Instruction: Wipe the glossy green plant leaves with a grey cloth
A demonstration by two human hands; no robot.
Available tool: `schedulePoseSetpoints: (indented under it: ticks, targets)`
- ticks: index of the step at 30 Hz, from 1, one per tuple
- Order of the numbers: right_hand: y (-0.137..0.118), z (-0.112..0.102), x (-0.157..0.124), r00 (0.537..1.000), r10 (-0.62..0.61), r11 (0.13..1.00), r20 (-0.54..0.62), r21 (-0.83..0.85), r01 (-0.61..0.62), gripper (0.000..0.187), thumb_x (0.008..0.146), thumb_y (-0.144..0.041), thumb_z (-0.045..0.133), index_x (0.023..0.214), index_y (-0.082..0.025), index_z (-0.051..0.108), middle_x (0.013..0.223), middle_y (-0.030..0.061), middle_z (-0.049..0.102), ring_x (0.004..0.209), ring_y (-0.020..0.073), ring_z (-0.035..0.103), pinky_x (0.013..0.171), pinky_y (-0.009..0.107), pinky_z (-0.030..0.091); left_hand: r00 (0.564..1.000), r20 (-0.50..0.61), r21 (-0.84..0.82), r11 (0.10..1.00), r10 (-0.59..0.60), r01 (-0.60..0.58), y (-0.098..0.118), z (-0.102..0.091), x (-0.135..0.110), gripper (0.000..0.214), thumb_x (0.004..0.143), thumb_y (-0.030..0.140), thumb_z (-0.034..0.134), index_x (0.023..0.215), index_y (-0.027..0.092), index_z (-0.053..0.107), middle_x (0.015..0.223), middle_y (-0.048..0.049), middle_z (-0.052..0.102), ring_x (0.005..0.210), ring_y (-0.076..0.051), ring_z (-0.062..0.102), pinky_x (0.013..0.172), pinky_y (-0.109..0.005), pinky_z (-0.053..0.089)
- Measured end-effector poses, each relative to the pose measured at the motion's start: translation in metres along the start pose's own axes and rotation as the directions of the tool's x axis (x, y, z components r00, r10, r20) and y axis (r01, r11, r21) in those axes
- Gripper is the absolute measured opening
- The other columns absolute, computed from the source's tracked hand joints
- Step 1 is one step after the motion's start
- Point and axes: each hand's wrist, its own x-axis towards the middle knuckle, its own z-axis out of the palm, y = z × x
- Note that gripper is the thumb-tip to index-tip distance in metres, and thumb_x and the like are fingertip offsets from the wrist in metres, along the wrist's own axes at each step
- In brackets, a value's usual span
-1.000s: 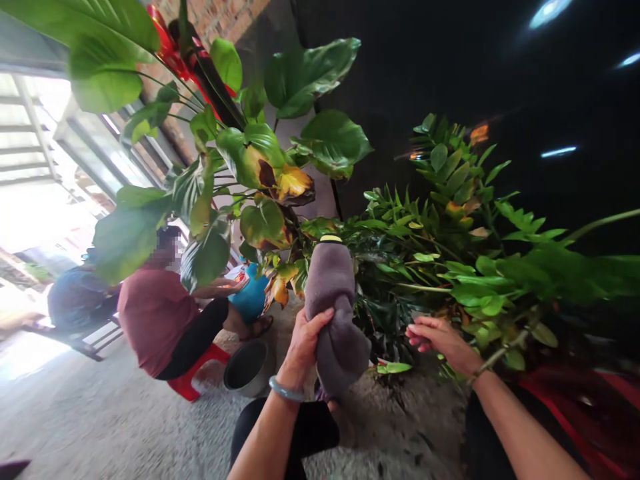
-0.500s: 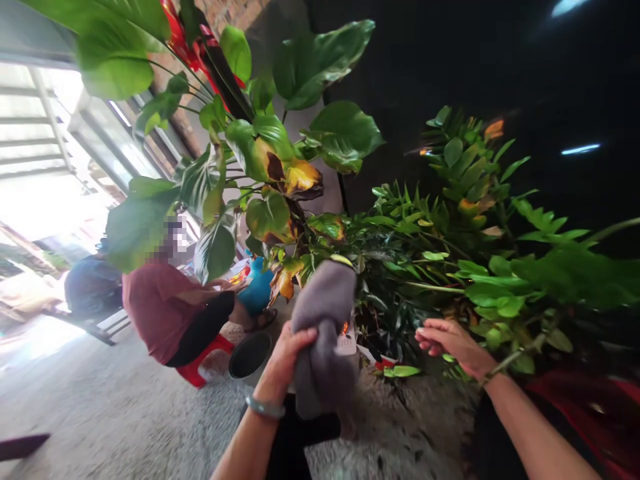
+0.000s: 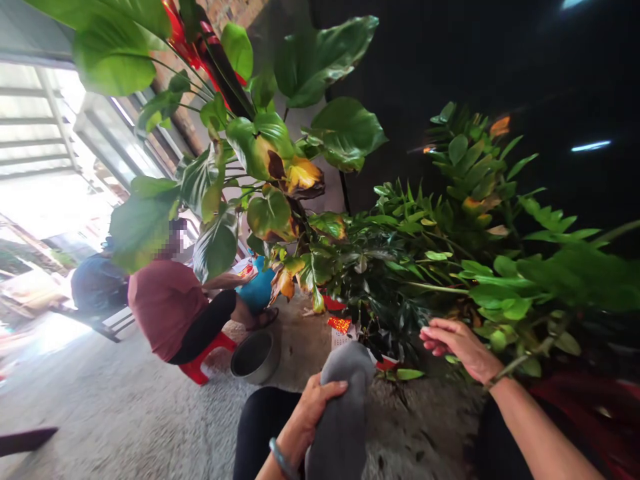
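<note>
My left hand (image 3: 314,408) is closed around a soft grey cloth-covered object (image 3: 342,407) held low over my lap. My right hand (image 3: 456,345) hovers apart from it, fingers stretched out toward the low green foliage (image 3: 440,267), holding nothing. A large-leaved potted plant (image 3: 260,153) with yellow and brown patches rises just behind both hands. A green bangle sits on my left wrist.
A person in a maroon top (image 3: 165,307) sits on a red stool (image 3: 207,360) at the left, with another person (image 3: 97,283) behind. A metal bowl (image 3: 254,357) stands on the concrete floor. A blue container (image 3: 257,288) and red packaging (image 3: 340,323) lie near the plant base.
My left hand has brought the grey object down from in front of the leaves to my lap. My right hand has barely moved.
</note>
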Motion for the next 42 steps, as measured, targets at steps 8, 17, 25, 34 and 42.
schedulePoseSetpoints:
  ticks: [8, 17, 25, 34, 42]
  targets:
    - [-0.004, 0.008, 0.002, 1.0, 0.004, 1.0, 0.02, 0.013, -0.005, 0.021, 0.049, -0.037, 0.076, 0.053, -0.021, 0.063, 0.06, 0.0015, 0.069, 0.056, 0.015, 0.063, 0.049, 0.023, 0.045, 0.851, -0.339, -0.2, 0.852, 0.402, -0.483, 0.121, 0.02, 0.016, 0.031, 0.054, 0.016, 0.079, 0.081, 0.015, 0.065, 0.062, -0.0002, 0.07, 0.048, -0.015, 0.064, 0.05, -0.025, 0.055]
    - [-0.001, 0.001, -0.001, 1.0, -0.006, 0.999, 0.028, -0.033, 0.007, 0.023, 0.05, -0.041, 0.074, 0.054, -0.022, 0.061, 0.064, 0.0021, 0.071, 0.062, 0.0182, 0.066, 0.052, 0.025, 0.047, 0.994, -0.067, -0.013, 0.996, 0.083, -0.084, 0.035, 0.021, 0.022, 0.025, 0.049, 0.024, 0.082, 0.066, 0.011, 0.069, 0.049, -0.0039, 0.067, 0.041, -0.016, 0.059, 0.042, -0.024, 0.048]
    - [0.003, -0.002, 0.004, 1.0, -0.004, 1.0, 0.026, -0.014, 0.004, 0.027, 0.048, -0.04, 0.079, 0.055, -0.021, 0.061, 0.062, 0.0031, 0.07, 0.058, 0.0165, 0.064, 0.049, 0.024, 0.046, 0.886, -0.312, -0.149, 0.903, 0.343, -0.403, 0.112, -0.002, 0.011, 0.032, 0.049, 0.017, 0.082, 0.077, 0.014, 0.066, 0.056, -0.0001, 0.07, 0.044, -0.016, 0.062, 0.047, -0.026, 0.054]
    - [0.001, 0.004, 0.003, 1.0, 0.018, 0.999, -0.001, -0.05, -0.018, 0.018, 0.057, -0.037, 0.073, 0.06, -0.022, 0.063, 0.066, 0.0026, 0.072, 0.062, 0.0174, 0.066, 0.052, 0.024, 0.047, 0.982, -0.086, 0.06, 0.985, 0.168, -0.164, 0.058, 0.018, 0.045, 0.023, 0.051, 0.019, 0.081, 0.068, 0.009, 0.07, 0.054, -0.007, 0.069, 0.046, -0.018, 0.062, 0.045, -0.025, 0.049]
    - [0.005, -0.005, 0.005, 1.0, -0.013, 1.0, 0.021, 0.022, 0.013, 0.02, 0.051, -0.035, 0.078, 0.059, -0.022, 0.064, 0.065, 0.004, 0.071, 0.06, 0.0172, 0.066, 0.049, 0.024, 0.049, 0.835, -0.377, -0.195, 0.848, 0.4, -0.494, 0.107, 0.018, 0.012, 0.024, 0.054, 0.012, 0.077, 0.073, 0.015, 0.063, 0.055, 0.0011, 0.067, 0.044, -0.015, 0.062, 0.047, -0.026, 0.053]
